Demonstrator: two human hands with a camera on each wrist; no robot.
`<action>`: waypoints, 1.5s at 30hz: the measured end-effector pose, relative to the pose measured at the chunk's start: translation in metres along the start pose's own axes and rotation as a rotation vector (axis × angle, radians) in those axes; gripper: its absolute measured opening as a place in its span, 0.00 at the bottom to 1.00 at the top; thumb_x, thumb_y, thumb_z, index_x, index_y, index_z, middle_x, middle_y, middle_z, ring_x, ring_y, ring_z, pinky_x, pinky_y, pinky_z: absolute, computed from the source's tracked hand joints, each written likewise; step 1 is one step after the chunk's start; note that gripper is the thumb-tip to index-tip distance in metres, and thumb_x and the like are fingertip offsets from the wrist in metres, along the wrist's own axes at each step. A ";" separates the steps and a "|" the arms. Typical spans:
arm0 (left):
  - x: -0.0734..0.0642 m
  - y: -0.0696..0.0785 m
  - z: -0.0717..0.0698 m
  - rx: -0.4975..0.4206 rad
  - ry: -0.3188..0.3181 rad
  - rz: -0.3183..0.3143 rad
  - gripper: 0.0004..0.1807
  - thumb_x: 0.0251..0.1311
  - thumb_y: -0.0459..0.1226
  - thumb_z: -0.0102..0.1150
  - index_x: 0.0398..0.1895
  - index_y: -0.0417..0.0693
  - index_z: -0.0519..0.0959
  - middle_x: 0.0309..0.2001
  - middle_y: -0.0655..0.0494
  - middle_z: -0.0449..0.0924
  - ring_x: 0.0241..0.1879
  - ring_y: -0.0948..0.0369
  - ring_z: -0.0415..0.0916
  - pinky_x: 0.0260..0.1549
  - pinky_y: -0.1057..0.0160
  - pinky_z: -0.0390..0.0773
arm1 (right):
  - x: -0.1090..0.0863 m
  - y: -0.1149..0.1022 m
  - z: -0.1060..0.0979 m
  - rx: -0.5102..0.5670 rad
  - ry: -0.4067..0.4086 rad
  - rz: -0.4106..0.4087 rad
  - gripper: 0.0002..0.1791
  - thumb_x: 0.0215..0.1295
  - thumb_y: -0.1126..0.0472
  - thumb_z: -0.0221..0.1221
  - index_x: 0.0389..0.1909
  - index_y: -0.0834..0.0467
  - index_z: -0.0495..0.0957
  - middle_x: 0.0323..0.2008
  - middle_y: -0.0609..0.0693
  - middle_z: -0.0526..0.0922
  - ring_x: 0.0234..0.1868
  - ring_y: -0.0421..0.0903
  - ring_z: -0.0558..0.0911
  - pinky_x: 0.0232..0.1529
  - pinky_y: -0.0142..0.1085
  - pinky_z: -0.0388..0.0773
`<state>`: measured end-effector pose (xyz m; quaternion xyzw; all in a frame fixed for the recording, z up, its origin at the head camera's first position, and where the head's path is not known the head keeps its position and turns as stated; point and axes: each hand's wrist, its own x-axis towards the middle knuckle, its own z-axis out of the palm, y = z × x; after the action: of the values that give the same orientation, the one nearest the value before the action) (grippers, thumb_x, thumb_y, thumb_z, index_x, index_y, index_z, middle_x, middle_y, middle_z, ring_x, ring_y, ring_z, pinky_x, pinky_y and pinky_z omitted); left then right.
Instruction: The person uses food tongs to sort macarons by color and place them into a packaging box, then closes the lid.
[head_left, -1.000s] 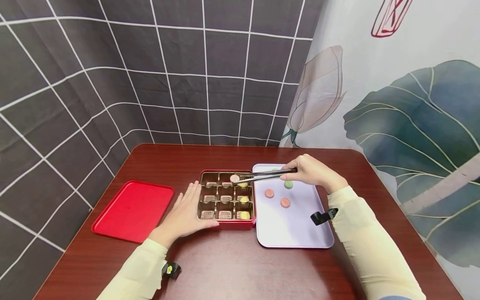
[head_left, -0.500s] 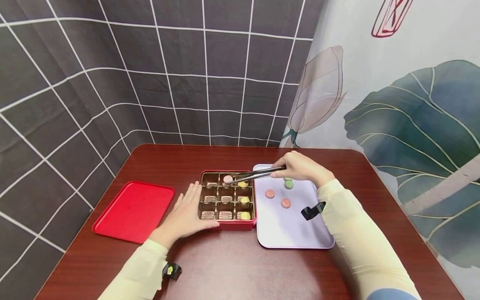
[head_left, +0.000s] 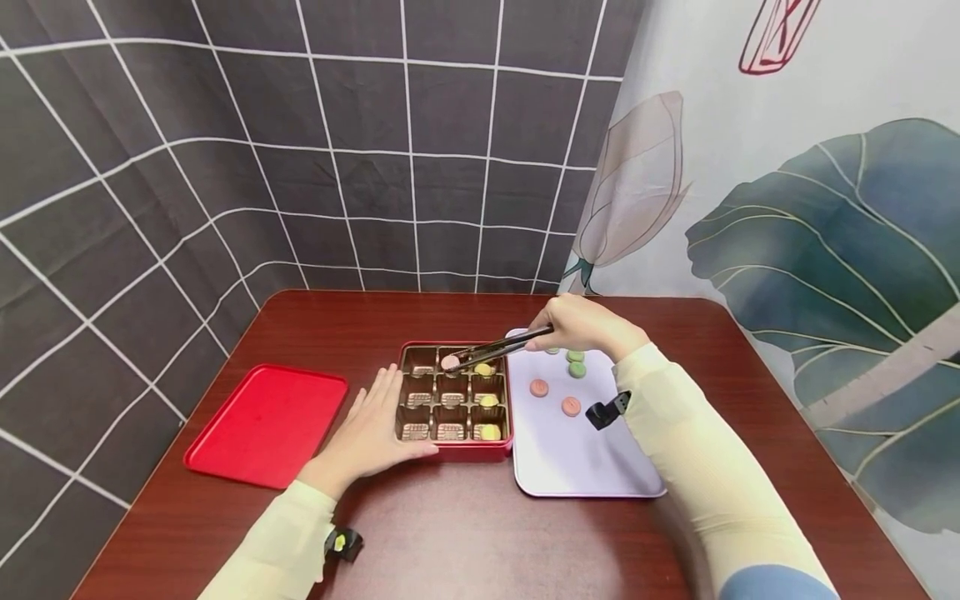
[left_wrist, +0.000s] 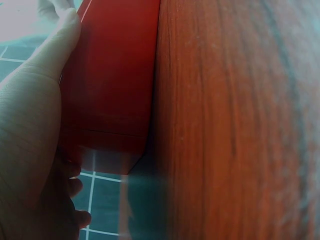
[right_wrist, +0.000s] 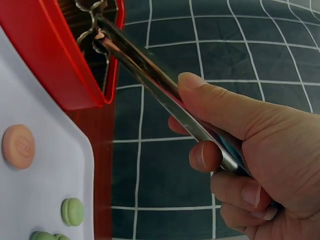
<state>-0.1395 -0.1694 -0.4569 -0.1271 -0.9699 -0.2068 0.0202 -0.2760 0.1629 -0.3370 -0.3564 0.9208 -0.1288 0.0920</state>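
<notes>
My right hand point(head_left: 588, 323) grips a pair of metal tongs point(head_left: 502, 342), thumb on one side and curled fingers on the other in the right wrist view. The tongs' tips reach into the back middle compartment of a red box point(head_left: 471, 452) with a brown divided insert. At the tips is a pink macaron point(head_left: 450, 362); whether it touches the compartment floor I cannot tell. My left hand point(head_left: 367, 433) rests against the box's left front corner, fingers extended along the left side and thumb along the front. Yellow macarons point(head_left: 490, 432) sit in the right-hand compartments.
Right of the box lies a pale lilac tray point(head_left: 585, 467) bearing orange-pink macarons point(head_left: 571, 406) and green macarons point(head_left: 577, 369). A red lid-like tray point(head_left: 266, 421) lies to the left. A grey gridded curtain point(head_left: 450, 192) hangs behind the table.
My right hand has moved left with the tongs, bringing the pink macaron from near the back right compartment into the back middle one. My left hand has stayed still.
</notes>
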 end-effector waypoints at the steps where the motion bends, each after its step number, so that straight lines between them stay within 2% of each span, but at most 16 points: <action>1: 0.000 0.000 0.000 -0.003 0.000 -0.002 0.73 0.35 0.79 0.52 0.76 0.40 0.45 0.76 0.45 0.41 0.75 0.50 0.36 0.68 0.41 0.48 | 0.001 -0.002 -0.001 -0.003 -0.004 0.001 0.10 0.57 0.47 0.67 0.35 0.48 0.88 0.19 0.36 0.81 0.22 0.36 0.78 0.28 0.35 0.75; 14: -0.003 0.000 0.004 -0.009 0.004 -0.010 0.73 0.35 0.80 0.52 0.76 0.40 0.45 0.76 0.45 0.41 0.75 0.51 0.36 0.68 0.41 0.47 | 0.009 -0.009 0.001 -0.023 -0.027 0.021 0.13 0.56 0.46 0.68 0.36 0.50 0.88 0.20 0.37 0.81 0.21 0.36 0.80 0.28 0.35 0.77; 24: -0.002 0.001 0.003 -0.008 0.009 -0.002 0.73 0.35 0.80 0.52 0.76 0.40 0.46 0.76 0.45 0.41 0.75 0.50 0.36 0.68 0.41 0.48 | 0.011 -0.011 -0.001 -0.031 -0.035 0.033 0.14 0.55 0.45 0.68 0.36 0.50 0.88 0.25 0.39 0.84 0.25 0.38 0.80 0.30 0.35 0.78; 32: -0.001 0.002 0.000 -0.013 0.008 0.004 0.72 0.36 0.77 0.56 0.75 0.39 0.46 0.76 0.45 0.41 0.75 0.50 0.36 0.67 0.40 0.48 | 0.013 -0.011 -0.002 -0.032 -0.029 0.048 0.15 0.54 0.44 0.68 0.36 0.49 0.88 0.27 0.39 0.84 0.27 0.38 0.80 0.32 0.35 0.78; 45: -0.001 0.000 0.002 -0.004 0.015 0.007 0.72 0.36 0.79 0.53 0.75 0.39 0.46 0.76 0.44 0.42 0.75 0.50 0.37 0.67 0.40 0.48 | 0.011 -0.009 -0.002 -0.020 -0.026 0.029 0.15 0.56 0.45 0.68 0.37 0.51 0.88 0.24 0.38 0.83 0.23 0.36 0.80 0.31 0.35 0.78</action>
<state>-0.1386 -0.1686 -0.4583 -0.1290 -0.9688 -0.2099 0.0280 -0.2784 0.1490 -0.3333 -0.3453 0.9259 -0.1138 0.1022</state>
